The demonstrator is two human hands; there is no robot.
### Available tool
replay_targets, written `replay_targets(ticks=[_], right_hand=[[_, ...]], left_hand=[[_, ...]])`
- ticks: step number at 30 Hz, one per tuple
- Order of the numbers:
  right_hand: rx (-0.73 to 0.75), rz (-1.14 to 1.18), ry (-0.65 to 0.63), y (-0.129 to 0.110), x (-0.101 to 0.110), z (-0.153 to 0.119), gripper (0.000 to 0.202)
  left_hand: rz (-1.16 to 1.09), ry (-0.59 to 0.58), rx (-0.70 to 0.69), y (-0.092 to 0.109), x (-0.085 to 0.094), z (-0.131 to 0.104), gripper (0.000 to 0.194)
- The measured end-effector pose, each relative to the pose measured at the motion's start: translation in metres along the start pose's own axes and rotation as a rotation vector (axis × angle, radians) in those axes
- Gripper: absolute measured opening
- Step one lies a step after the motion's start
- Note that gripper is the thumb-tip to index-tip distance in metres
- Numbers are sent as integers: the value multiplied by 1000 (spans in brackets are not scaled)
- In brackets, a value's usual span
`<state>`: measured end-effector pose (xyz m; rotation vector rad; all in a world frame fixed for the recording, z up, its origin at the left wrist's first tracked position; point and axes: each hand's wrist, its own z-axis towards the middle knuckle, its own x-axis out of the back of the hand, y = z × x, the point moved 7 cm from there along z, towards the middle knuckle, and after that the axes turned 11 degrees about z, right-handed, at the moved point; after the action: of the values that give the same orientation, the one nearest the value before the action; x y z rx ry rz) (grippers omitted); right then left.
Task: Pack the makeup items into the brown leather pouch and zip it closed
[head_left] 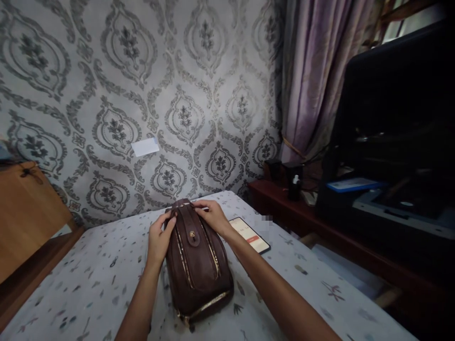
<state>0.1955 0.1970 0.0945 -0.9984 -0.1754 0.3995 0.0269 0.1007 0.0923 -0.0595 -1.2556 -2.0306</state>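
Your left grip (159,234) pinches brown bag (195,273), far end; right grip (215,218) touches, closure unclear. Uneven pull could skid it into phone (250,235) near right edge of cloth (106,270).

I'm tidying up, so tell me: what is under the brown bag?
The brown bag lies on a patterned cloth, which shows on both sides of it. The patch directly beneath is covered, so whether anything else is there cannot be seen.
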Motion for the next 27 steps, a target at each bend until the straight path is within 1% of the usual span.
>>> replay_targets(ticks=[3, 5, 8, 11, 15, 21, 27], right_hand=[[-11, 39, -5, -4, 0, -6, 26], [-11, 16, -8, -7, -1, -7, 27], [39, -57, 7, -14, -2, -8, 21], [96, -85, 2, -20, -2, -8, 19], [122, -45, -24, -22, -3, -9, 21], [71, 14, 39, -13, 1, -8, 21], [95, -12, 71, -12, 1, -8, 20]], left_hand=[[39, 11, -44, 8, 1, -1, 32], [52, 39, -59, 14, 3, -3, 31], [95, 83, -71, 22, 7, -6, 31], [158, 62, -111, 29, 7, -8, 27], [196, 20, -144, 29, 6, -8, 24], [286, 7, -173, 28, 5, -6, 22], [315, 18, -194, 31, 6, -8, 22]])
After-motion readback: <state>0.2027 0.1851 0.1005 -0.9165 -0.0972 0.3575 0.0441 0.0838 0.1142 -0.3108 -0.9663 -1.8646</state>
